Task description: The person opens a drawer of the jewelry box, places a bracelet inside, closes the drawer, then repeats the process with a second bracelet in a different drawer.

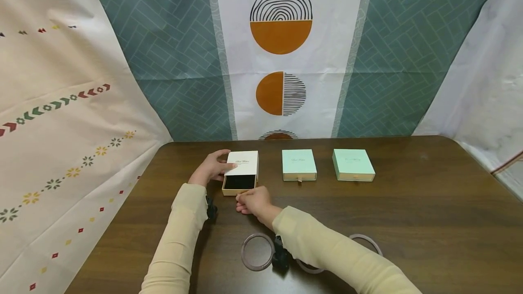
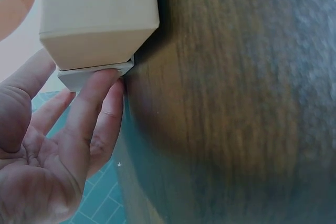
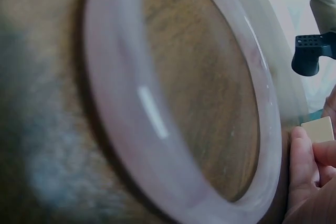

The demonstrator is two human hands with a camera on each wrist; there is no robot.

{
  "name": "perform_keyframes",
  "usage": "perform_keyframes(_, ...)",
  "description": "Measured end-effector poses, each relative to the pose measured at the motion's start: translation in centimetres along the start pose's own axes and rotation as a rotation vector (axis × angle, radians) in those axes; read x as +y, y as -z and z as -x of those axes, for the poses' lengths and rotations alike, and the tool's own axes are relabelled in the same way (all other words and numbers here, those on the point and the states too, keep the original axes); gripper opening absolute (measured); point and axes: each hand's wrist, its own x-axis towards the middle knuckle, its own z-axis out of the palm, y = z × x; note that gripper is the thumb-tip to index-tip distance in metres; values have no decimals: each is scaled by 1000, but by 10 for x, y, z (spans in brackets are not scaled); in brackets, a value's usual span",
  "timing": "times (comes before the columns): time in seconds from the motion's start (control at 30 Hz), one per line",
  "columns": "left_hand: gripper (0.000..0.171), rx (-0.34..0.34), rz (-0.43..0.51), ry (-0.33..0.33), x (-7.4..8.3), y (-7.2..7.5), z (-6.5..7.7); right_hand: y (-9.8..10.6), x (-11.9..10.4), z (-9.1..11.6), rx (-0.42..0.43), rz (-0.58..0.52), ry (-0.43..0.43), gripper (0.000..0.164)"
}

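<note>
A white gift box [image 1: 247, 158] lies at the left of the wooden table, its drawer [image 1: 239, 182] partly pulled out toward me and showing a black lining. My left hand [image 1: 212, 167] holds the white sleeve from the left, thumb over its top and fingers along the side. In the left wrist view, the fingertips of my left hand [image 2: 63, 135] are against the box's side. At the drawer's front edge my right hand [image 1: 255, 201] pinches with thumb and finger; the pinched part, at the pull tab's place, is hidden. A pinkish, glossy bangle [image 3: 113, 51] fills the right wrist view.
Two mint-green boxes, one in the middle [image 1: 299, 165] and one farther right [image 1: 353, 165], stand in line with the white one. Near me lie a bangle [image 1: 243, 252], a second bangle [image 1: 309, 270] partly under my right forearm, and a third bangle [image 1: 372, 241] behind it.
</note>
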Motion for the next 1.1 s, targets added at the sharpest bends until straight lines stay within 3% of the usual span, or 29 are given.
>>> perform_keyframes(0.63,70,5,11,8,3,0,1,1,1,9,-5,77,30,14)
perform_keyframes(1.1,71,-3,15,7,3,0,3,3,3,13,-44,51,19,14)
